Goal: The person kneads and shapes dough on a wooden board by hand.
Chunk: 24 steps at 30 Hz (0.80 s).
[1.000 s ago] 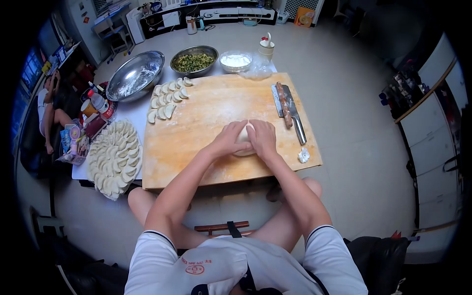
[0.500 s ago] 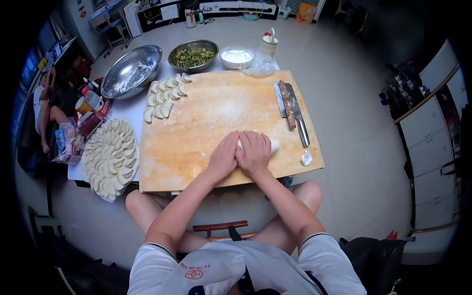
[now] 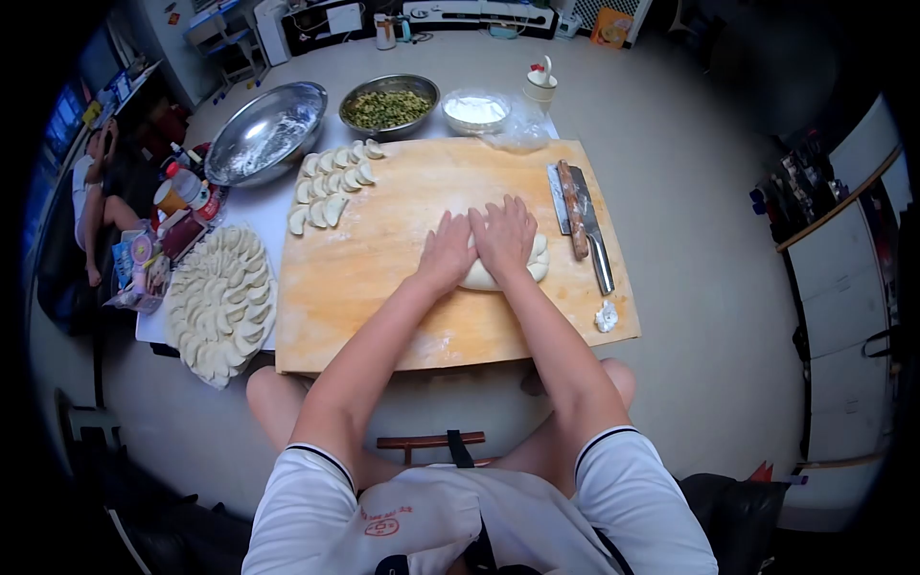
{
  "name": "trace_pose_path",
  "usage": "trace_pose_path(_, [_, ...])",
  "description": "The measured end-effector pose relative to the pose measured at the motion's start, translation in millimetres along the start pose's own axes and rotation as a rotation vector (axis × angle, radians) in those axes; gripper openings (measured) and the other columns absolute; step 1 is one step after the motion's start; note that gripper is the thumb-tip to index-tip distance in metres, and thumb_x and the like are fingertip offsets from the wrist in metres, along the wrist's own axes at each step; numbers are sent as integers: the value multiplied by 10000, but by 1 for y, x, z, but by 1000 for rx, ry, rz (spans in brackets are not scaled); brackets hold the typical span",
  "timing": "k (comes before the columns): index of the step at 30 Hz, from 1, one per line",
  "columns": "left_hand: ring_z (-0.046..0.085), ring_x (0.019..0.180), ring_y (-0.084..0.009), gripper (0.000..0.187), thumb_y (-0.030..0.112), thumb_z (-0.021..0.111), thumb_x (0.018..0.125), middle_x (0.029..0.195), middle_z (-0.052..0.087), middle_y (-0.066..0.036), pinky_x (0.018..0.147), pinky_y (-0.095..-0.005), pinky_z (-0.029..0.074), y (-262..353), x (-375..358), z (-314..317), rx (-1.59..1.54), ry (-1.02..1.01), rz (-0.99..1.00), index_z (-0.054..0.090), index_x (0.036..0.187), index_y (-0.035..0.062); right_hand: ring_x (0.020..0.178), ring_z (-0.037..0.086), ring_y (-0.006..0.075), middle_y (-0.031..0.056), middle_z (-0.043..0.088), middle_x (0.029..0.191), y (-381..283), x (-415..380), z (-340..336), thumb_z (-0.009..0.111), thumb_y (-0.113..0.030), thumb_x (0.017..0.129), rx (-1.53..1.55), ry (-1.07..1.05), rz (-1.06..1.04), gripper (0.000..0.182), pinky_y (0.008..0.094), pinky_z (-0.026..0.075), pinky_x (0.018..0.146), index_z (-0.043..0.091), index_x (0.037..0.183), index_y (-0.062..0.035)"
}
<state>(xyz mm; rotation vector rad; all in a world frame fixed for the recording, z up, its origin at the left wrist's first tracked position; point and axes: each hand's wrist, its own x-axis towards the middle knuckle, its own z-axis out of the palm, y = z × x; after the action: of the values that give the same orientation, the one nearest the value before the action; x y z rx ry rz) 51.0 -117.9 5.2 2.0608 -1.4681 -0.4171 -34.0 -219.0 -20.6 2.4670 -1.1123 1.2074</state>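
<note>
A lump of white dough (image 3: 481, 279) lies on the floured wooden board (image 3: 383, 326), partly hidden under my hands. My right hand (image 3: 505, 240) presses on it with the fingers stretched forward and somewhat spread. Close beside it, my left hand (image 3: 448, 251) leans on the dough's left side, its fingers also extended. Both arms reach straight out. To the right on the board lie a cleaver (image 3: 598, 244) and a floury rolling pin (image 3: 573, 213). A small white scrap of dough (image 3: 606, 316) sits near the board's right edge.
Rows of folded dumplings (image 3: 331, 182) stand at the board's back left; more dumplings cover a round tray (image 3: 220, 305). Behind are a steel bowl (image 3: 251, 165), a bowl of green filling (image 3: 388, 110) and a bowl of flour (image 3: 476, 110). Another person (image 3: 91, 196) sits far left.
Both hands have moved forward over the dough, and their fingers, curled round it before, are now stretched out. The dough looks flatter and shows more. The view has shifted slightly.
</note>
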Motion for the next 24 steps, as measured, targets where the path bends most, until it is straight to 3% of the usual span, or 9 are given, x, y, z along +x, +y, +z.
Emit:
trace_pose_path(3, [421,1341,-403,606,284,646,908,1390,479,-239,1120,-489,356,-7,-12,-11,-108,-150,187,423,1389,-10,1100,549,325,135,641,1123,10,-13,-27,584,-417,931,235,-459,-71,399,457,373,939,701,1025,-46])
trace_pose_path(6, [492,1244,-399,576,219,690,851,1303,523,-251,1063,-424,412,2,-50,-31,-363,-157,128,467,1320,-31,1060,552,307,114,629,1059,10,-30,-67,630,-344,903,424,-363,-83,338,451,376,925,668,1064,-48])
trace_pose_path(9, [519,1190,-401,632,173,728,785,1287,530,-249,1013,-422,441,23,-81,-26,64,74,384,472,1323,-37,1031,550,297,90,625,1043,-6,-45,-144,672,-278,863,386,-361,-174,318,457,379,926,634,1080,-49])
trace_pose_path(10, [499,1231,-419,693,123,743,735,1323,514,-258,1048,-440,429,37,-90,-29,38,-42,368,459,1347,-36,1092,545,290,93,626,1081,-7,-53,-150,675,-247,848,408,-341,-120,345,462,369,977,620,1127,-51])
trace_pose_path(13, [473,1279,-435,726,59,744,718,1353,498,-266,1095,-466,400,34,-121,4,-4,230,558,440,1369,-46,1172,529,292,114,622,1129,-7,-72,-159,642,-249,870,264,-163,-234,377,458,347,1032,609,1188,-49])
trace_pose_path(16, [456,1305,-448,729,39,733,738,1377,480,-276,1120,-491,375,24,-119,19,49,265,571,416,1387,-58,1130,568,274,115,619,1150,-2,-88,-141,602,-247,870,310,-142,-211,409,452,365,1026,599,1227,-48])
trace_pose_path(24, [397,1386,-399,730,168,720,826,1480,427,-191,1140,-533,322,-5,-54,16,-57,77,272,372,1457,51,974,608,259,69,662,974,7,-37,-71,629,-246,845,345,-119,-106,255,413,435,873,676,1026,-73])
